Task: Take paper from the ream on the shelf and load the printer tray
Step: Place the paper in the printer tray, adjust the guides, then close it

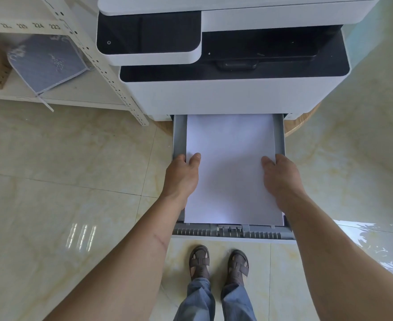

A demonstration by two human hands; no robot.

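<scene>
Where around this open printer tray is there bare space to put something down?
Bare floor lies left of the tray, below the shelf, and right of it too. The tray itself is crowded: the paper fills it, with the left hand and right hand at its edges.

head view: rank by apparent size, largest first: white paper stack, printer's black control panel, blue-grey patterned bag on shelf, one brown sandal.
1. White paper stack, held at both edges by the left hand and right hand.
2. Black control panel.
3. Blue-grey patterned bag; close to the panel, ranking unsure.
4. Brown sandal, clearly smallest.
</scene>
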